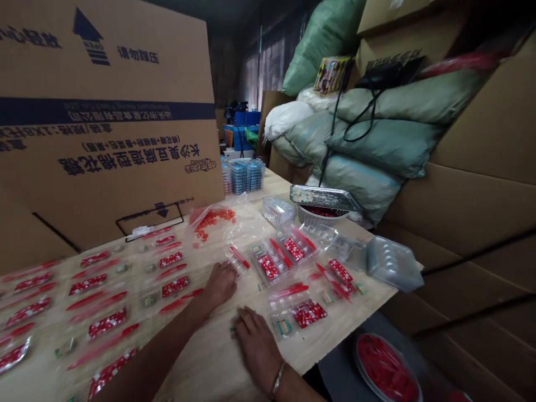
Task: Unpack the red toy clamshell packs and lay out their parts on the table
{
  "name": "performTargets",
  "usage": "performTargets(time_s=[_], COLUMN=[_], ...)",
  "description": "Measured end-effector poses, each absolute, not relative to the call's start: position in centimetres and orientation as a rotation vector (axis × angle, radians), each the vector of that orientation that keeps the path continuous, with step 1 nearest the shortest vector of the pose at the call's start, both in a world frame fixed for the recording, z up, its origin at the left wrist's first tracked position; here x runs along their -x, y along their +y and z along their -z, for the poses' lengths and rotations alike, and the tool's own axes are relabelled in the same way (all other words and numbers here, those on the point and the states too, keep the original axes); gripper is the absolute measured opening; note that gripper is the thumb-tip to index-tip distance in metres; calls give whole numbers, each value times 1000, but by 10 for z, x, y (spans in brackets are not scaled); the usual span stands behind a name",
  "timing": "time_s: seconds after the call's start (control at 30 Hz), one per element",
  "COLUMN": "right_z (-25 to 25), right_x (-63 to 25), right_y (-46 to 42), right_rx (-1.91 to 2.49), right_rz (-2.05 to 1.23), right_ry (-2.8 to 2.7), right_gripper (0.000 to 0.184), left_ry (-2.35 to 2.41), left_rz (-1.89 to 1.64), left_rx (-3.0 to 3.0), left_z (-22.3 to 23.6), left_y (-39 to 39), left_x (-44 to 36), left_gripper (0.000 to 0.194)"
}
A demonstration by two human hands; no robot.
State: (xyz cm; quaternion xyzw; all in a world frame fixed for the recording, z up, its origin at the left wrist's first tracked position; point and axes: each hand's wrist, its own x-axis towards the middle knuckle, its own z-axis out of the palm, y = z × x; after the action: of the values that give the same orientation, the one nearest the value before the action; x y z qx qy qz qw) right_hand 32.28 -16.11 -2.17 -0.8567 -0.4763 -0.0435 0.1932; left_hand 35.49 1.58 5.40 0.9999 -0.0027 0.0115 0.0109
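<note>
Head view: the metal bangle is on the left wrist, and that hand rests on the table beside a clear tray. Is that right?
Not quite, it's the wrong wrist: the metal bangle is on the right wrist, not the left. The head view shows it, and that right hand rests on the table beside a clear tray.

A cramped packing room in a warehouse or small workshop: big printed cardboard cartons lean along the sides, bulging woven sacks pile high against them, blue crates sit at the back, and a long wooden tabletop carries rows of small red packets and clear plastic trays
</note>
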Motion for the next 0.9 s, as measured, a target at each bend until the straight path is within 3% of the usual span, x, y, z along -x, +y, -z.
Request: performTargets(time_s=[0.27,0.47,0.6,0.7,0.9], right_z=[-20,-8,-8,-26,-47], right_x=[-350,-343,-350,-367,-395], right_y=[-123,-135,-156,-158,-125], right_rx=[2674,2380,2183,2264,2620], right_rz=[-234,-176,-156,-126,-424], right_ry=[-947,-1248,-1302,-1189,-1228], right_gripper=[67,46,52,52,27], left_ry=[6,91,30,94,332], left_rz=[-52,-413,-650,-502,307], left_rx=[-3171,-3200,-3130,-3098,-2908], left_z=[-88,-100,-80,-69,-69], left_y=[0,-34,-74,-106,-146], left_x=[-338,-252,-193,-178,-200], left_gripper=[22,20,17,20,27])
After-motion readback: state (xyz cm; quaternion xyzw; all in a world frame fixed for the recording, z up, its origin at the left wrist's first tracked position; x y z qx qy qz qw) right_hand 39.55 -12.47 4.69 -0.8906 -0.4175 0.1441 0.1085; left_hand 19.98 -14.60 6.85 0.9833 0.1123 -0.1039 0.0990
